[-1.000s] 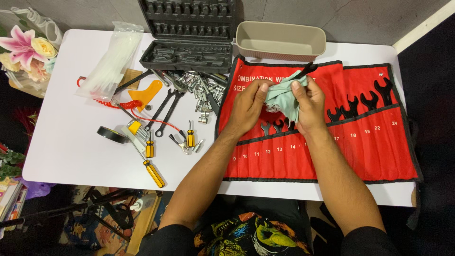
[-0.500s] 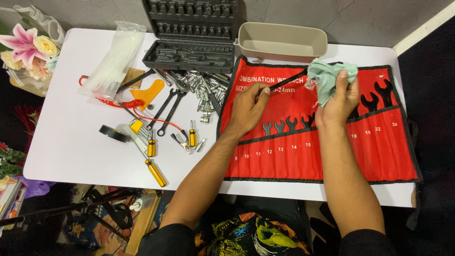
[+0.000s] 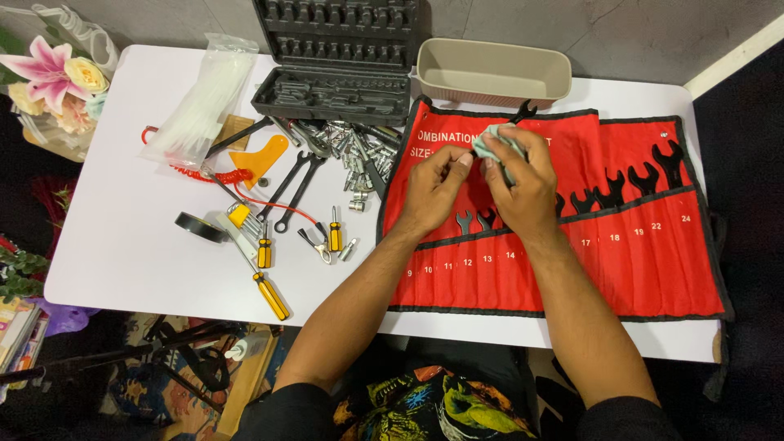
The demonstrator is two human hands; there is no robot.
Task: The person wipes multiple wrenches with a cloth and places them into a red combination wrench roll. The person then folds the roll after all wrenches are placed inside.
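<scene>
Soft cloth returned, slim wrench wrapped

white table, grey tiled floor, flowers at left

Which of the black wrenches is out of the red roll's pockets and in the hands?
The black wrench whose open head pokes out above the right hand, wrapped in a pale green cloth; the left hand steadies it. The others sit in the red tool roll.

A home hobby workspace: a white table crowded with an open socket set case, loose screwdrivers and a red wrench roll, beside artificial flowers.
</scene>
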